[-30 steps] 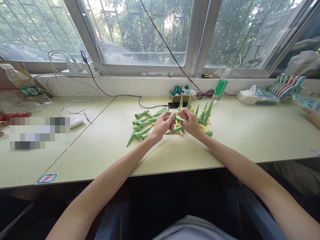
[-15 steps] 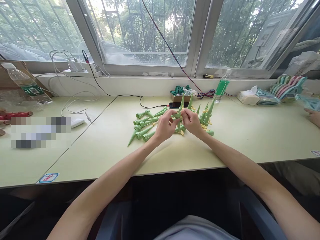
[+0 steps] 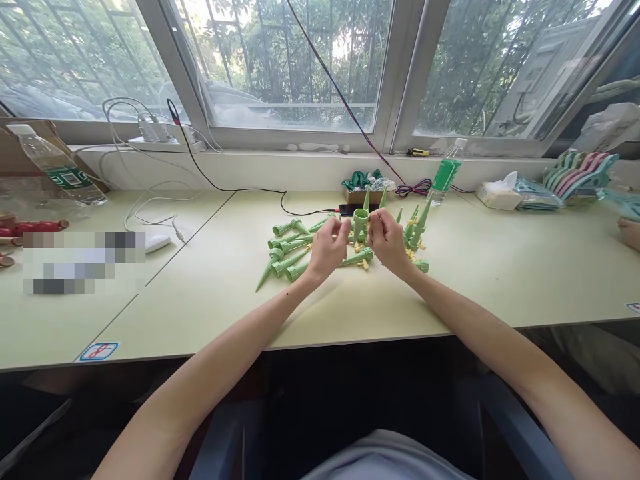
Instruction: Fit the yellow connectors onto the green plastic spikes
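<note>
Where the green spike [image 3: 361, 222] is held: between both hands, cup up.
Left hand [image 3: 329, 249]: loosely curled, contents unclear.
Right hand [image 3: 389, 241]: apparently pinched on the rim.
Spike handling: seemingly underway; steadying is called for.

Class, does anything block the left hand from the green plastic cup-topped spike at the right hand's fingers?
Nothing visible does; only a narrow gap separates the left hand from that green plastic spike.
</note>
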{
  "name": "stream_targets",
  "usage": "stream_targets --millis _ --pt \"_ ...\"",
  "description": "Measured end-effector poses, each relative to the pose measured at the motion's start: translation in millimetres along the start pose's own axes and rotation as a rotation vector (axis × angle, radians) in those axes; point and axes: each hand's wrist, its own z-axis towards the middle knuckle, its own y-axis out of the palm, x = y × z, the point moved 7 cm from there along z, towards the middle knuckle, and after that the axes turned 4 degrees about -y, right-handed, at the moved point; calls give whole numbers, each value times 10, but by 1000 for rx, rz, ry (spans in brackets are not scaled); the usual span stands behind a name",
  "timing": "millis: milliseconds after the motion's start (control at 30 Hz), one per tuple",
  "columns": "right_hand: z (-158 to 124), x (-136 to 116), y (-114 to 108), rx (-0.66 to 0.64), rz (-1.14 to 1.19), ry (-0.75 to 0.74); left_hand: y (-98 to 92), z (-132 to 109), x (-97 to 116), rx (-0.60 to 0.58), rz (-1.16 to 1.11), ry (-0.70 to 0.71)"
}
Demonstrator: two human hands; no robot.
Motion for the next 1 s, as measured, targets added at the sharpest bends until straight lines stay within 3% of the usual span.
stream_targets --millis 167,300,700,867,1000 --pt "-14 52 80 -117 16 10 130 -1 -166 -203 -257 -335" --pt "-26 79 123 -162 46 18 145 -17 -188 -253 -287 -411" --pt "-7 16 107 -152 29 8 136 -21 -109 -270 -314 -301" --pt "8 49 75 -115 48 36 122 -47 -19 -289 -151 -140" --pt "21 60 39 -87 49 51 104 -60 23 -236 28 -44"
